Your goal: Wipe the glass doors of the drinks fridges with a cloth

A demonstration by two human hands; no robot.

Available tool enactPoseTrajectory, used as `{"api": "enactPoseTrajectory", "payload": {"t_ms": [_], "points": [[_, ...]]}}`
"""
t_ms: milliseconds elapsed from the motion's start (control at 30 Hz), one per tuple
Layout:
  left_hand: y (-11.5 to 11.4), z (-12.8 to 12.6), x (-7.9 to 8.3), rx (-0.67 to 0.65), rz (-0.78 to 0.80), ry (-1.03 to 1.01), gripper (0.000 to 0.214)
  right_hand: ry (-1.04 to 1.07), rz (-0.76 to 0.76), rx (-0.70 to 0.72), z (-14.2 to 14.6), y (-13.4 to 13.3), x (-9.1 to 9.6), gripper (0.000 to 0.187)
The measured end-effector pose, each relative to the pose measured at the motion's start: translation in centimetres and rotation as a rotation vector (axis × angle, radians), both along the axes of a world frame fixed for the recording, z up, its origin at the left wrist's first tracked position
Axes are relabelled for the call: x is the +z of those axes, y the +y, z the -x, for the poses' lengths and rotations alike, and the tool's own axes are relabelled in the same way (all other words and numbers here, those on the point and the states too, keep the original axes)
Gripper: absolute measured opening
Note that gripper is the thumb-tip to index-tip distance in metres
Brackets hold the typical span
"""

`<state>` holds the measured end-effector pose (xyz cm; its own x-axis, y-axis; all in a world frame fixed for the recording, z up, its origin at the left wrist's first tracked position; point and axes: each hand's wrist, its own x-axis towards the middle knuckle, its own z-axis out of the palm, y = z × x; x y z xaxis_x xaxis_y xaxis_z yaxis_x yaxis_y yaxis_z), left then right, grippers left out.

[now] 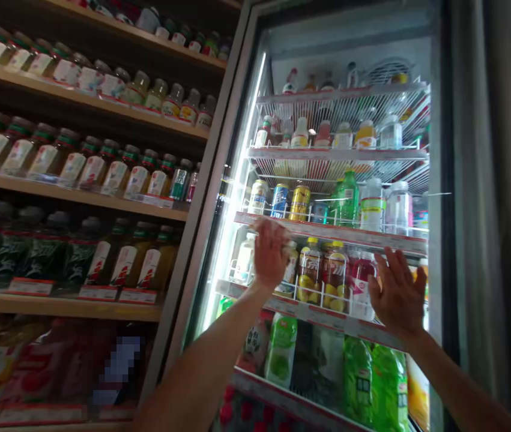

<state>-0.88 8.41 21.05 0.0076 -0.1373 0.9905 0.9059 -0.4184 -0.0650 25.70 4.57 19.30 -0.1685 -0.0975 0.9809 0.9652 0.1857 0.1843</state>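
Observation:
Both my hands are raised before the lit drinks cooler [331, 155]. My left hand [271, 255] is slightly blurred, its fingers extended and nothing visible in it; it covers part of the shelf with a white bottle [245, 258]. Fingers spread, my right hand [399, 294] overlaps the view of a bottle with a pink label [363, 282] and holds nothing. Between the hands stand brown bottles with yellow caps [310, 270]. Cans, including a gold can [300, 203], and a green bottle [349, 198] are one shelf higher. Whether either hand touches anything, I cannot tell.
Wooden shelves [75, 195] with rows of bottles run along the left. The cooler's metal frame [212, 162] separates them from it. Large green bottles [388, 384] and a green carton [281, 348] stand low in the cooler. A dark upright [484, 210] borders the right side.

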Motion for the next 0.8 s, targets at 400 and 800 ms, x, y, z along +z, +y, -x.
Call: {"api": "enactPoseTrajectory", "payload": {"t_ms": [400, 800], "points": [[0.2, -0.4, 4.5, 0.046, 0.061, -0.053, 0.051, -0.011, -0.014, -0.058, -0.2, 0.4, 0.1, 0.058], [-0.3, -0.1, 5.9, 0.099, 0.082, 0.167, 0.049, -0.014, -0.016, -0.067, -0.3, 0.2, 0.0, 0.052]]}}
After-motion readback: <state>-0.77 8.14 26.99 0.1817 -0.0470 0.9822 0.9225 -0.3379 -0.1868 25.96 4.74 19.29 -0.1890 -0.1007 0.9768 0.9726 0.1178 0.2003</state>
